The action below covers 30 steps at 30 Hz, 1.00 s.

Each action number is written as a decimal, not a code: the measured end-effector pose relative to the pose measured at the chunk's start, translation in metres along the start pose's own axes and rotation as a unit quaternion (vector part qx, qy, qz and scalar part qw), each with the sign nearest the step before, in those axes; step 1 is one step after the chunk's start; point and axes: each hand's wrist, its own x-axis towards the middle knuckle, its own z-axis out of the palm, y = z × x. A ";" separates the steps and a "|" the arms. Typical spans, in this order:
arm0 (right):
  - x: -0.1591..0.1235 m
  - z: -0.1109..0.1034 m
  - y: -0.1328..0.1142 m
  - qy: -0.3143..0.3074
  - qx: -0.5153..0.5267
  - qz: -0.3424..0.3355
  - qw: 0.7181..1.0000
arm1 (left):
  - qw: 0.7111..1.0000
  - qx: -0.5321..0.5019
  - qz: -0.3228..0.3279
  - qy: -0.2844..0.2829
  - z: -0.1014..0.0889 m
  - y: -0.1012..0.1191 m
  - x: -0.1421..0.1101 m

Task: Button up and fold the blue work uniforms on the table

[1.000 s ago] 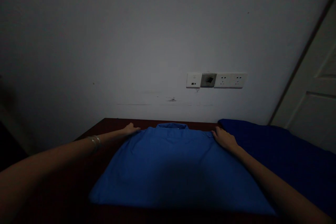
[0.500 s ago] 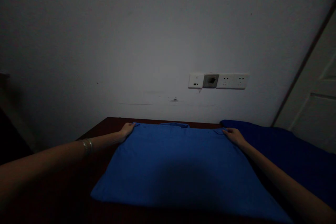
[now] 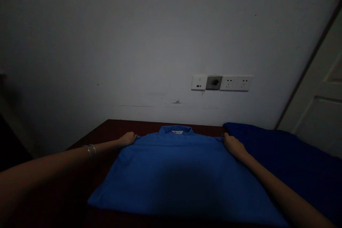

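Observation:
A blue collared shirt (image 3: 171, 164) lies spread on a dark reddish-brown table, its collar (image 3: 164, 129) toward the wall and a small white label showing inside the neck. My left hand (image 3: 128, 138) pinches the shirt at its far left shoulder corner; a bracelet circles that wrist. At the far right shoulder, my right hand (image 3: 234, 146) grips the cloth between closed fingers. A dark shadow falls over the shirt's lower middle, and its near edge fades into darkness.
Darker blue cloth (image 3: 272, 156) lies to the right, beyond my right arm. Behind the table (image 3: 112, 126) rises a pale wall with a row of switches and sockets (image 3: 221, 83). A panelled door (image 3: 320, 89) stands at the far right.
Both hands have come down slightly with the shirt's far edge, and the right has shifted a little left. The collar and its label now show fully above that edge.

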 end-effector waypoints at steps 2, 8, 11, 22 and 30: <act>-0.003 0.002 -0.006 -0.001 -0.021 -0.001 1.000 | 0.998 0.053 0.015 -0.004 0.001 0.001 0.001; -0.006 0.000 -0.008 0.019 -0.053 -0.012 0.998 | 0.988 0.142 0.051 0.006 -0.006 0.010 -0.002; -0.004 0.000 -0.006 0.024 -0.069 -0.020 0.997 | 0.985 0.158 0.067 0.007 -0.005 0.014 -0.006; -0.030 -0.021 -0.024 0.149 -0.141 -0.045 0.978 | 0.961 0.233 0.127 0.083 -0.026 0.038 -0.037; -0.112 -0.047 -0.016 0.114 -0.130 -0.106 0.979 | 0.889 0.217 0.403 0.025 -0.046 0.063 -0.152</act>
